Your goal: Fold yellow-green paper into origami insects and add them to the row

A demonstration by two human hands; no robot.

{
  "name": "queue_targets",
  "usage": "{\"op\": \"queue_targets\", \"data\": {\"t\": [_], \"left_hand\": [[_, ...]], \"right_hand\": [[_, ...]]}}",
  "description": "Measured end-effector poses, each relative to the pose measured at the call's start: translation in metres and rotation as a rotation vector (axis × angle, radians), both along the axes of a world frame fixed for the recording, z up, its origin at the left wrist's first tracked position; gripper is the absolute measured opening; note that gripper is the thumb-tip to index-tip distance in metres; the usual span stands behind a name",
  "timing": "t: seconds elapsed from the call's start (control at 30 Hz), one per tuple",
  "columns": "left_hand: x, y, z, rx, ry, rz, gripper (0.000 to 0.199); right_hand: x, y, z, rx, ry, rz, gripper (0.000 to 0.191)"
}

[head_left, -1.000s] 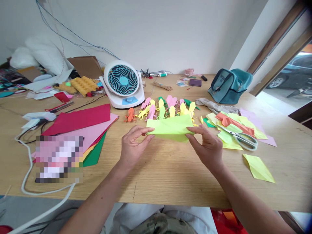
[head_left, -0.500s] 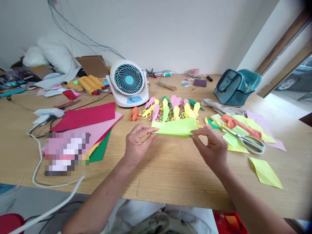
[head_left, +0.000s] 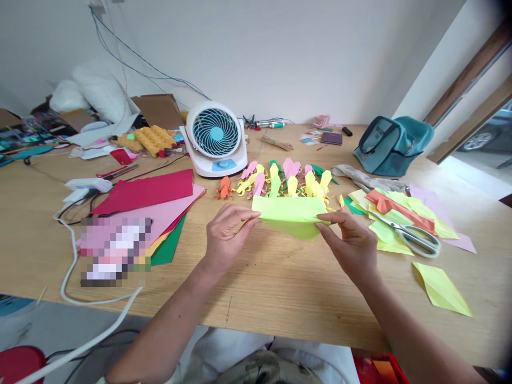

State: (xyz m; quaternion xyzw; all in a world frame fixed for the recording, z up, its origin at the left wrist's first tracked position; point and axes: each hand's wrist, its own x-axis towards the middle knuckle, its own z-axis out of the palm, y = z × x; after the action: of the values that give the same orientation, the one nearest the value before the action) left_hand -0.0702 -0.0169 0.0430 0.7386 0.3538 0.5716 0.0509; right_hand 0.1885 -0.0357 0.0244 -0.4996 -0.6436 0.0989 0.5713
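Observation:
A sheet of yellow-green paper (head_left: 290, 213) is held between my two hands above the table, bent along a line from side to side, with a pointed part hanging below. My left hand (head_left: 230, 229) pinches its left end between thumb and forefinger. At the right end, my right hand (head_left: 350, 237) has the same kind of pinch. Just behind the paper stand several folded paper figures, among them an orange one (head_left: 224, 188), a pink one (head_left: 291, 168) and a yellow one (head_left: 313, 184). Scissors (head_left: 416, 237) with pale handles rest on loose paper to the right.
A white fan (head_left: 217, 140) stands behind the figures. Red paper (head_left: 148, 191) and other coloured sheets lie left, by a white cable (head_left: 72, 277). A teal bag (head_left: 394, 145) is back right. One yellow sheet (head_left: 443, 289) lies near the right front; a red stool (head_left: 22, 365) is below left.
The paper's upper panel has tilted to show more of its face, and a pointed part now hangs lower beneath it. Both hands keep their pinch. The view has shifted slightly.

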Motion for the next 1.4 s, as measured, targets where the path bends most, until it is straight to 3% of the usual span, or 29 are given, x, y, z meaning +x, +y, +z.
{"op": "queue_targets", "data": {"t": [0.5, 0.6, 0.73, 0.83, 0.93, 1.03, 1.17, 1.27, 1.4], "left_hand": [[-0.001, 0.004, 0.002, 0.012, 0.056, 0.077, 0.008], [0.0, 0.002, 0.005, -0.049, 0.051, -0.004, 0.007], [0.006, -0.006, 0.006, -0.207, -0.124, -0.23, 0.006], [0.011, -0.01, 0.005, -0.307, -0.258, -0.283, 0.005], [0.014, -0.013, 0.009, -0.371, -0.332, -0.22, 0.006], [0.014, -0.016, 0.02, -0.401, -0.331, -0.161, 0.008], [0.011, -0.014, 0.029, -0.548, -0.248, -0.232, 0.01], [0.009, -0.007, 0.018, -0.69, -0.1, -0.254, 0.012], [0.008, -0.002, -0.005, -0.783, 0.17, -0.19, 0.013]], "right_hand": [[-0.004, -0.003, 0.007, 0.124, -0.086, 0.056, 0.006], [-0.004, -0.005, 0.012, 0.151, -0.1, 0.094, 0.006], [-0.007, -0.012, 0.02, 0.178, -0.149, 0.112, 0.004], [-0.01, -0.024, 0.02, 0.085, -0.133, 0.209, 0.003], [-0.013, -0.037, 0.016, -0.043, -0.047, 0.282, 0.004], [-0.018, -0.049, 0.013, -0.135, 0.049, 0.256, 0.008], [-0.026, -0.064, 0.007, -0.251, 0.164, 0.262, 0.011], [-0.03, -0.079, -0.004, -0.333, 0.144, 0.31, 0.023], [-0.033, -0.099, -0.026, -0.407, -0.135, 0.286, 0.026]]}}
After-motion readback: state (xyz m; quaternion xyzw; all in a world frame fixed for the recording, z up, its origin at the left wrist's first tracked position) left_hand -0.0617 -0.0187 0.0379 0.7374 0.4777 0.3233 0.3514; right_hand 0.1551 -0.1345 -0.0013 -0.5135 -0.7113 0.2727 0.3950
